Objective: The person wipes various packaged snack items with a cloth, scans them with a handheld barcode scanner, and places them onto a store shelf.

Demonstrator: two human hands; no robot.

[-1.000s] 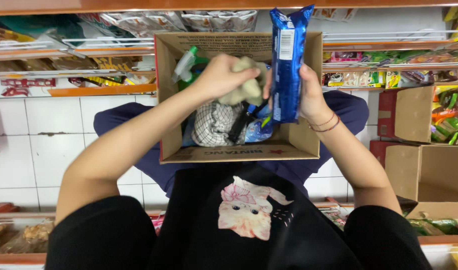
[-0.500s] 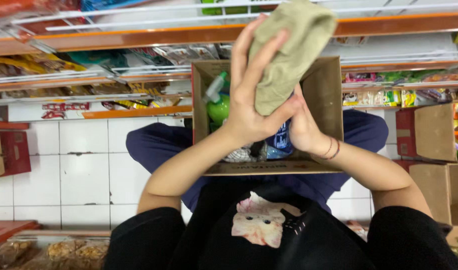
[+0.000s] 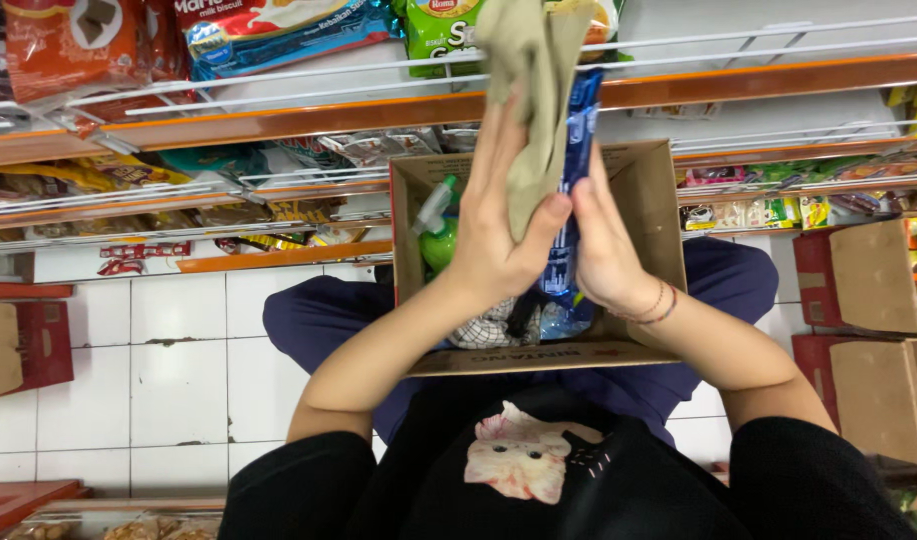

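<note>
Above the open cardboard box (image 3: 649,200) on the lap, the left hand (image 3: 499,240) presses an olive cloth (image 3: 534,110) against a tall blue packet (image 3: 577,180), which the right hand (image 3: 604,245) clasps, probably by its back. Both grips should stay firm while wiping. Shelf rails (image 3: 279,120) stand near; open room lies toward the floor (image 3: 179,370).

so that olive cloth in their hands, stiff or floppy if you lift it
The olive cloth is probably floppy: it folds and drapes over the blue packet. It looks light, pinned only by the left hand and the right hand. Its matte weave suggests little slip.
</note>
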